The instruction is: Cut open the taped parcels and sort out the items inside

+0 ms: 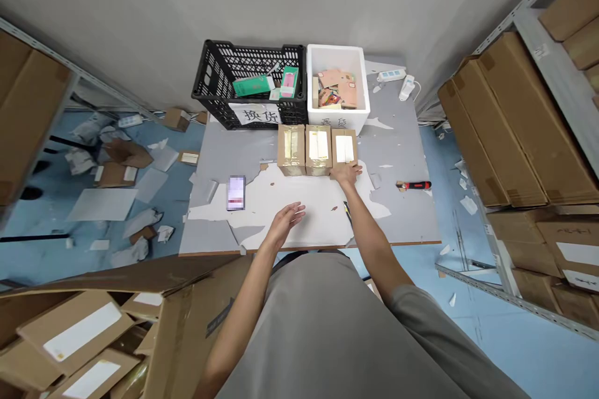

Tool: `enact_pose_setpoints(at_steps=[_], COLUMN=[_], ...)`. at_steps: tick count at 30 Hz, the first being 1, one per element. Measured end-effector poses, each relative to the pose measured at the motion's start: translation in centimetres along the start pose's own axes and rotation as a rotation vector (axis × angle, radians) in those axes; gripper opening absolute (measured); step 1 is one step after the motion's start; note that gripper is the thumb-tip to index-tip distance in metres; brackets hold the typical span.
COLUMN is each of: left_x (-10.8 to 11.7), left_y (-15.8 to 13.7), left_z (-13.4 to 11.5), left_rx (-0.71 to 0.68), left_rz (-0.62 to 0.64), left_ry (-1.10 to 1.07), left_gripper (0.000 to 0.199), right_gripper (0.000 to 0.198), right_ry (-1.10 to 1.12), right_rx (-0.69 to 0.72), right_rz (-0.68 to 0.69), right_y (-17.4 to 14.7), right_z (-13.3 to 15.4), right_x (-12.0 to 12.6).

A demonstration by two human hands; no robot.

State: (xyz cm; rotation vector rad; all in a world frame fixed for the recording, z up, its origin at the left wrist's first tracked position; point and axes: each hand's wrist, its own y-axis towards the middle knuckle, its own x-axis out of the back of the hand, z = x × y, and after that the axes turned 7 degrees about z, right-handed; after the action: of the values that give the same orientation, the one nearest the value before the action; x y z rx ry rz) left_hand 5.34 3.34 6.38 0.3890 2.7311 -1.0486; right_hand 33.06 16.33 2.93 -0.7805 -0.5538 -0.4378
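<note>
Three small cardboard boxes stand side by side on the table: a left box, a middle box and a right box. White labels show on the middle and right ones, and shiny tape covers the left and middle. My right hand grips the near end of the right box, its thumb on the left and its fingers reaching round the right side. Over the white patch of the table, my left hand hovers with fingers stretched out and nothing in it. Beside my right forearm lies a dark, thin pen-like thing.
Behind the boxes stand a black crate and a white foam box, both holding goods. A phone lies left, a red-black cutter right. A large carton of parcels stands lower left; a shelf rises right.
</note>
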Motion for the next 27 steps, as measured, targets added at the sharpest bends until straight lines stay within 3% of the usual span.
enact_pose_setpoints(at_steps=[6,13,17,21,24,27], left_x=[-3.5,-4.6,-3.9,-3.2,-2.5,-0.8], left_y=[0.1,-0.9,-1.0,0.3,1.7,2.5], left_z=[2.7,4.1,4.3,3.4,2.5,2.2], left_rx=[0.108,0.106,0.108,0.055,-0.034,-0.14], left_rz=[-0.009,-0.046,-0.068,-0.065,-0.078,-0.075], left_ry=[0.034,0.005,0.015,0.07,0.155,0.339], left_gripper=[0.06,0.054,0.055,0.057,0.066,0.081], right_gripper=[0.096,0.095,0.091,0.091,0.087,0.088], right_ry=[-0.05,-0.023,0.053,0.162,0.192,0.132], right_rx=[0.08,0.081,0.096,0.286,0.43,0.543], right_rz=[0.002,0.03,-0.023,0.025,0.164,0.326], right_y=[0.4,-0.9,-5.1,-11.8,-16.2,-18.0], right_z=[-2.1,-7.4,-12.5,-17.7,-19.6,-19.1], right_x=[1.3,7.7,11.5,13.9,13.5,11.0])
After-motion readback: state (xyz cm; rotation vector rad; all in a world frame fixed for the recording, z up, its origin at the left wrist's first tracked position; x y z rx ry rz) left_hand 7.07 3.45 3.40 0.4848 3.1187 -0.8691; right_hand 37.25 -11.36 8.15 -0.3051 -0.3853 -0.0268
